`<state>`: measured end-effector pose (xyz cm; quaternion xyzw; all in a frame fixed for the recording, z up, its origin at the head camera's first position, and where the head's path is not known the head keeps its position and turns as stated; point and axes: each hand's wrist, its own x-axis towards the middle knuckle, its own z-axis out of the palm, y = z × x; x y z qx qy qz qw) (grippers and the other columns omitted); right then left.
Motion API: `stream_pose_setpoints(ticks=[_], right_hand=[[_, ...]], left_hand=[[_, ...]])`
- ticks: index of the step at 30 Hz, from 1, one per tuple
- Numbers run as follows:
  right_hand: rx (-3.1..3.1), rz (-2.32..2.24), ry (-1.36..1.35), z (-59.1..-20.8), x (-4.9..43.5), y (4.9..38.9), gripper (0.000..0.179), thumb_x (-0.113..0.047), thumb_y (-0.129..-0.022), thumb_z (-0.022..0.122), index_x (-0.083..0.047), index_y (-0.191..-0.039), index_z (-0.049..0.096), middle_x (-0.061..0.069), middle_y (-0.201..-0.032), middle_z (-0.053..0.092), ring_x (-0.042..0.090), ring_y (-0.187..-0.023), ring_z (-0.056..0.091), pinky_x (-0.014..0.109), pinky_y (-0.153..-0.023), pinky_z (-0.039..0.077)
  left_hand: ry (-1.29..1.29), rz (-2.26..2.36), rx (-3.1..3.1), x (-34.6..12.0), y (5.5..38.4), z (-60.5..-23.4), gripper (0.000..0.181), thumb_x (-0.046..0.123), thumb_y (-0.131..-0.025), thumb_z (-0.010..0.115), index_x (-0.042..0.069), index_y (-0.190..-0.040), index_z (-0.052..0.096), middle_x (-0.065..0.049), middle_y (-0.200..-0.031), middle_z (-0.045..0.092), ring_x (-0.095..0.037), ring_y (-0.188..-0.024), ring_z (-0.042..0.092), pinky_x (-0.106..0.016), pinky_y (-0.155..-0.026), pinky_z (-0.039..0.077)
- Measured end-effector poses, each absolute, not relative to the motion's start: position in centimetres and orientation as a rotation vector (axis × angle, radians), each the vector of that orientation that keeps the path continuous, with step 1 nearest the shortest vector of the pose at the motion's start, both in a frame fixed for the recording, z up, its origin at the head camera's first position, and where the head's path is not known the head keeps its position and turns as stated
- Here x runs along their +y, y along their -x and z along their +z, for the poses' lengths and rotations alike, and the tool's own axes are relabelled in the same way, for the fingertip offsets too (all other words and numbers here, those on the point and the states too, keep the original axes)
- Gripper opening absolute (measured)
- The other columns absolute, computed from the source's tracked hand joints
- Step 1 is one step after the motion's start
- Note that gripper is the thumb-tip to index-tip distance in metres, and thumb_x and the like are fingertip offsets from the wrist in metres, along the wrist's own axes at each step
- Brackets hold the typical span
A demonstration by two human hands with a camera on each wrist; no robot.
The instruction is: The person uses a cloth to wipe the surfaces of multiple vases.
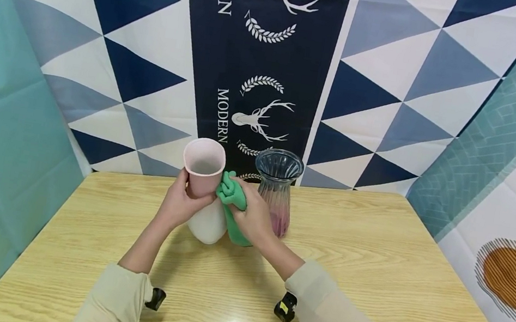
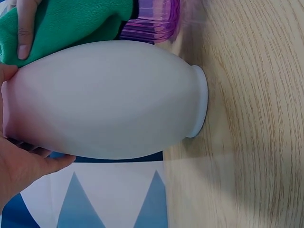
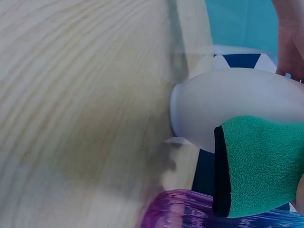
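Note:
A vase [image 1: 207, 224], pink at the neck and white below, stands near the back of the table. My left hand [image 1: 179, 204] grips it around the neck, thumb on the near side. In the left wrist view its pale foot [image 2: 201, 102] is close to the wood; whether it touches cannot be told. Bunched in my right hand [image 1: 256, 217] is a green cloth [image 1: 239, 234], held against the vase's right side. The cloth's lower part hangs down and shows a dark edge [image 3: 221, 175] in the right wrist view.
Just right of the cloth stands a ribbed glass vase [image 1: 283, 204], bluish at the rim and pink-purple at the bottom. The wooden table [image 1: 370, 276] ends at a patterned backdrop [image 1: 262, 62] behind both vases. Teal cloth [image 1: 3, 108] hangs at the left.

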<state>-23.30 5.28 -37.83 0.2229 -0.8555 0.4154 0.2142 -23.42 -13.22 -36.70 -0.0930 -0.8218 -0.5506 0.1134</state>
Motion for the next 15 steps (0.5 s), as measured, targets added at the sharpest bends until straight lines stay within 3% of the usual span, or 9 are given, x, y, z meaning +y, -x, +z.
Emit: stream_pose_setpoints(ticks=[15], right_hand=[[-2.459,1.108,-0.571,-40.9,6.2,22.7,0.052,-0.014,-0.082,0.071,-0.014,-0.131,0.052,0.012,-0.127,0.059,0.029,-0.114,0.058,0.046,-0.096,0.047]], left_hand=[[0.32,-1.581,-2.356,-12.6,23.3,-36.5,0.08,0.018,-0.075,0.077,0.011,-0.14,0.03,-0.012,-0.136,0.041,-0.03,-0.122,0.045,-0.051,-0.101,0.04]])
